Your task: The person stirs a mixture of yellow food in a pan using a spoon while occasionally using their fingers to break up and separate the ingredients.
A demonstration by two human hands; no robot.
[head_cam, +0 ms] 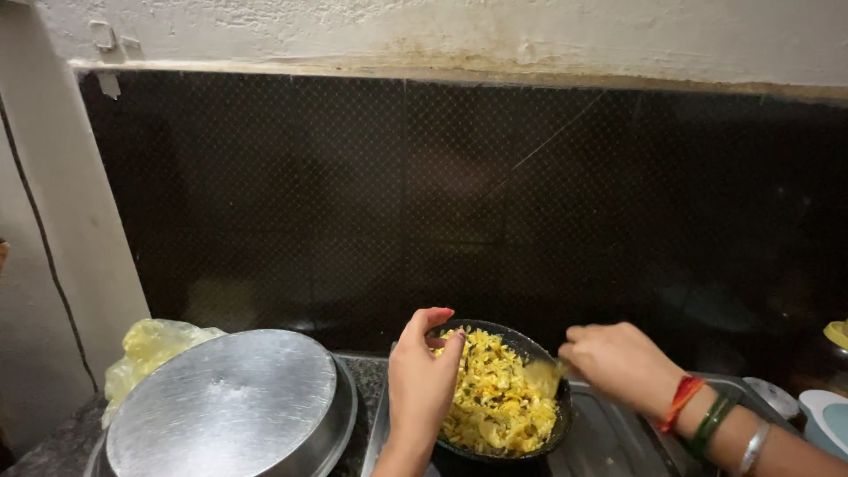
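A small black pan full of yellow chopped food sits on a steel stove top at the bottom centre. My left hand grips the pan's near left rim, thumb over the edge. My right hand, with a red thread and green and silver bangles on the wrist, holds a utensil whose pale tip rests in the food at the pan's right side. Most of the utensil is hidden by the fingers.
A large steel vessel with a flat lid stands at the lower left, a yellowish plastic bag behind it. Dark tiled backsplash fills the wall. Pale containers sit at the far right.
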